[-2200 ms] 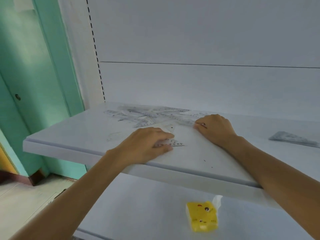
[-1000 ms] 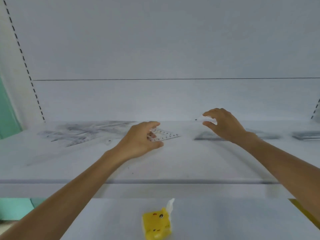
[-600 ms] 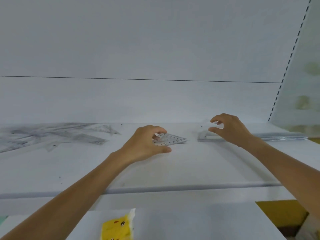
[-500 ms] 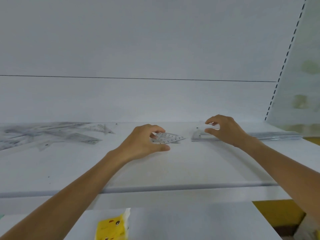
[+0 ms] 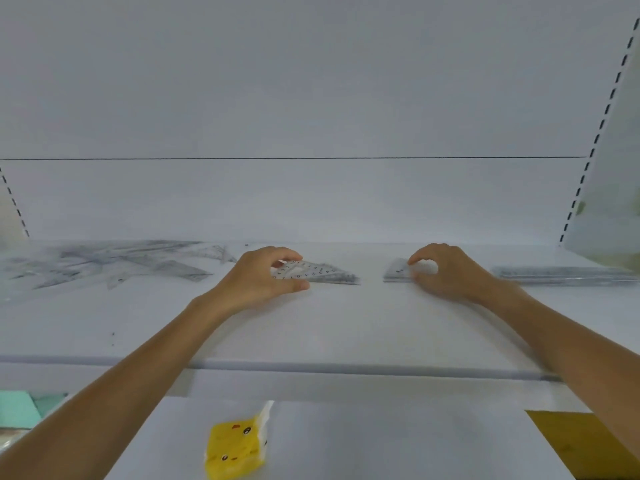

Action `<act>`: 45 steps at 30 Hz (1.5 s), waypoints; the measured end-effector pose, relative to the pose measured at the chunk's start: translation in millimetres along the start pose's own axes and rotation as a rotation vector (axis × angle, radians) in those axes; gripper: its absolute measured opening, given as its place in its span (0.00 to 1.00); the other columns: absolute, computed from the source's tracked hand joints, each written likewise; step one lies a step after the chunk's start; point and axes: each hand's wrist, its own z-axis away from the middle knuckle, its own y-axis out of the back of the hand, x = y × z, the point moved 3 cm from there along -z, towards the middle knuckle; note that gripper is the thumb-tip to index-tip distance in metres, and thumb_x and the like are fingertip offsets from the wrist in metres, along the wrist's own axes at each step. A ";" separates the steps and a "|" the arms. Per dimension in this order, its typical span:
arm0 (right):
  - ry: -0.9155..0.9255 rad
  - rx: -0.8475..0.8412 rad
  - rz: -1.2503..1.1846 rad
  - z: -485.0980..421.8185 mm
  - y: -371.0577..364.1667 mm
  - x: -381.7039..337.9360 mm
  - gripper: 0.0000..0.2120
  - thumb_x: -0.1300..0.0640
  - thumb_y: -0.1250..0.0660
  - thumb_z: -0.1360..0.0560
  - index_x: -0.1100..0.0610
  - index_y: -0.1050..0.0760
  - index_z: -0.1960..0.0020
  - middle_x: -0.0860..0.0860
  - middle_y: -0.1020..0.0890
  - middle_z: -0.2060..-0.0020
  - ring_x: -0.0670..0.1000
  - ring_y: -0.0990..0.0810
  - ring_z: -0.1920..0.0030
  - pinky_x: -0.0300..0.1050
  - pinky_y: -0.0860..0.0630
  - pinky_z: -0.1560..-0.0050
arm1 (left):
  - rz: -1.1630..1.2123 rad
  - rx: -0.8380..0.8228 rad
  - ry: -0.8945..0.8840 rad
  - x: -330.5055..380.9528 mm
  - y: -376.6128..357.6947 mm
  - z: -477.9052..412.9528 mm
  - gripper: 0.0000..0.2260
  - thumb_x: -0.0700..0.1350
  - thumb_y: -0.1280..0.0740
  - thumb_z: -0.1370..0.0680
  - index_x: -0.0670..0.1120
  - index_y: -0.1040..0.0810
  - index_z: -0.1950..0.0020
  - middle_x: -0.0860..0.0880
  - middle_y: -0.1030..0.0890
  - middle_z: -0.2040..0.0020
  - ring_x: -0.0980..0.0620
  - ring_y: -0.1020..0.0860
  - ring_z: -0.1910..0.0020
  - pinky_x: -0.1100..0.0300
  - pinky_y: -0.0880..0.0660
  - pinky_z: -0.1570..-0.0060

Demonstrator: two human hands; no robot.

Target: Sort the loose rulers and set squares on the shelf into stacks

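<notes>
A heap of loose clear rulers and set squares (image 5: pixel 104 263) lies at the back left of the white shelf (image 5: pixel 311 327). My left hand (image 5: pixel 258 282) pinches a clear set square (image 5: pixel 318 271) with black numerals, its far side resting on a low stack of set squares mid-shelf. My right hand (image 5: pixel 446 271) curls over the left end of another clear stack (image 5: pixel 396 271), fingertips and thumb on it. Whether it still holds a piece is hidden by the fingers. A long stack of rulers (image 5: pixel 564 273) lies at the far right.
The shelf's front edge (image 5: pixel 311 367) runs across below my forearms. On the lower shelf lies a yellow packet with a cartoon face (image 5: pixel 235 445). White back panels and slotted uprights (image 5: pixel 588 157) close in the shelf bay. A yellow-brown surface (image 5: pixel 568 441) shows at the lower right.
Both hands left the loose heap and moved right, the left carrying a set square, the right a small clear piece. Both now sit low on the stacks mid-shelf.
</notes>
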 end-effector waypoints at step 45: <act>0.263 -0.060 -0.044 58.6 -38.9 -126.6 0.15 0.46 0.43 0.23 0.48 0.28 0.40 0.44 0.26 0.40 0.48 0.33 0.39 0.44 0.36 0.38 | -0.116 -0.069 0.059 -16.3 -38.0 -45.1 0.19 0.51 0.32 0.27 0.54 0.28 0.37 0.53 0.24 0.42 0.54 0.25 0.49 0.56 0.28 0.44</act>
